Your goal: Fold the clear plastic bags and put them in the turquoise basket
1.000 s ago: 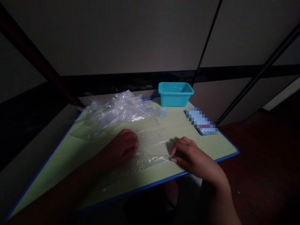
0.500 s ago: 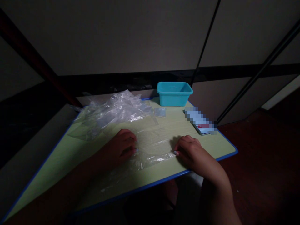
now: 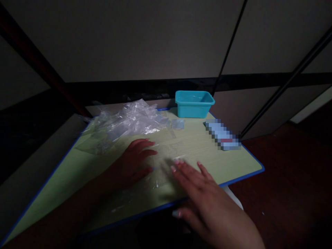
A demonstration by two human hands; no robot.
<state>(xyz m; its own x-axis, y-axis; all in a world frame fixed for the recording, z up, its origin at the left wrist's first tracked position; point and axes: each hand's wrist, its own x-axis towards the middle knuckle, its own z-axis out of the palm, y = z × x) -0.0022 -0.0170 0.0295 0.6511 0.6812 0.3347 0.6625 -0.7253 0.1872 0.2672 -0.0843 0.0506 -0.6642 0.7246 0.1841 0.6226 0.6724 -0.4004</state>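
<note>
A clear plastic bag [image 3: 162, 157] lies flat on the pale green table [image 3: 223, 169], its outline faint in the dim light. My left hand [image 3: 137, 155] rests at the bag's left side with fingers spread and fingertips on or just over the film. Above the bag's right part, my right hand [image 3: 199, 186] is open, fingers stretched out and thumb apart, holding nothing. It casts a shadow on the tabletop, and it hides the bag's lower right area.
A heap of crumpled clear plastic bags [image 3: 135, 119] covers the table's back left. A turquoise plastic bin [image 3: 194, 109] stands at the back edge, with a small clear packet [image 3: 177, 124] before it. A phone [image 3: 223, 135], its screen blurred out, lies at the right. Cabinet panels [image 3: 142, 41] rise behind.
My right hand has let go of the bag's lower right edge, opened, and come nearer and to the left over it. The left hand's fingers have spread a little, staying in place.
</note>
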